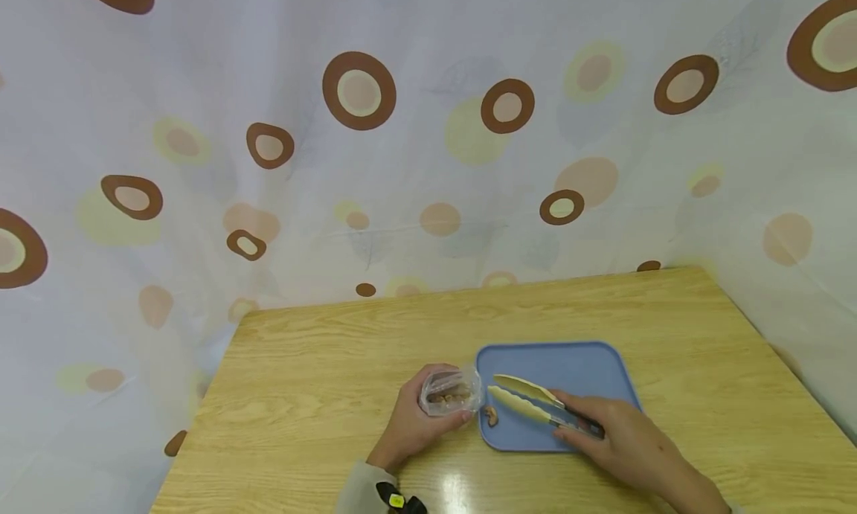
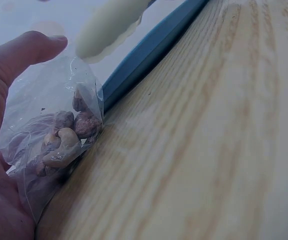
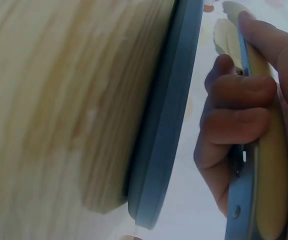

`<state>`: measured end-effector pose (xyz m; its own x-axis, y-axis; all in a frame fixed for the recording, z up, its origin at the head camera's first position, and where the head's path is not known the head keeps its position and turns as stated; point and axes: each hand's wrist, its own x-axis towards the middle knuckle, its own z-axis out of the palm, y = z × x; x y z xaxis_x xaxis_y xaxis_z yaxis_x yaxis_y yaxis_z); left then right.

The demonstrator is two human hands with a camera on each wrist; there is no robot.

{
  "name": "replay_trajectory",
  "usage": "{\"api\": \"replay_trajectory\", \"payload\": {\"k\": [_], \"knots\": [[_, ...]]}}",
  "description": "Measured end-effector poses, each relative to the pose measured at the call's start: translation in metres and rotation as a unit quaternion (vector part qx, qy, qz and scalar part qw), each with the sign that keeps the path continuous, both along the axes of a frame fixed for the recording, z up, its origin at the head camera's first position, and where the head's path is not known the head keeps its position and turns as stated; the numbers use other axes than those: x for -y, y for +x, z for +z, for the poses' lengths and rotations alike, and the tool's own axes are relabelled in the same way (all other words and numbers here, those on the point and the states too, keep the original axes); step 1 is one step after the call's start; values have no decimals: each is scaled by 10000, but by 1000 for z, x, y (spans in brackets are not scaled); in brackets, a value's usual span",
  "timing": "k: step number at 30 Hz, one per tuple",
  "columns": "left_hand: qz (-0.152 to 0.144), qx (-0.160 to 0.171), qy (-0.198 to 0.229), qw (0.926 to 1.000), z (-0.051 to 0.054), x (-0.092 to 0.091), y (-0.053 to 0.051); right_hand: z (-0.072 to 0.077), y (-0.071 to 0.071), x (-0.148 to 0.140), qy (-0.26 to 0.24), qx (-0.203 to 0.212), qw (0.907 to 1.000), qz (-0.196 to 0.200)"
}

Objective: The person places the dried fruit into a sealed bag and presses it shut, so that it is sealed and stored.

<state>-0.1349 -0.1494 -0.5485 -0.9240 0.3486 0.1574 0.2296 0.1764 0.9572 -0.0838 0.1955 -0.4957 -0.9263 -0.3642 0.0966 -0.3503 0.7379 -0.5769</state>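
while the bag (image 1: 474, 387) holds nuts (image 2: 86, 124), the tray (image 1: 582, 369) has one nut (image 1: 492, 416) — curved.

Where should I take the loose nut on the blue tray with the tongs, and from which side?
Probably pinch the nut by its near and far ends, tongs coming from the right. It is curved, its length runs roughly near to far, and the left rim of the tray sits close beside it. The right hand holds the tongs open.
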Motion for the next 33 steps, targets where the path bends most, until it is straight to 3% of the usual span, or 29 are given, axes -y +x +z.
{"api": "replay_trajectory", "payload": {"k": [17,25,33], "knots": [[-51,-62,30,10000,0,0,-1,-1,1,-3,134,-172,9987,468],[-52,-54,8,10000,0,-1,-3,-2,1,-2,325,-165,9977,580],[1,-41,-12,10000,-1,0,-2,-5,1,-3,184,-24,9969,769]]}}
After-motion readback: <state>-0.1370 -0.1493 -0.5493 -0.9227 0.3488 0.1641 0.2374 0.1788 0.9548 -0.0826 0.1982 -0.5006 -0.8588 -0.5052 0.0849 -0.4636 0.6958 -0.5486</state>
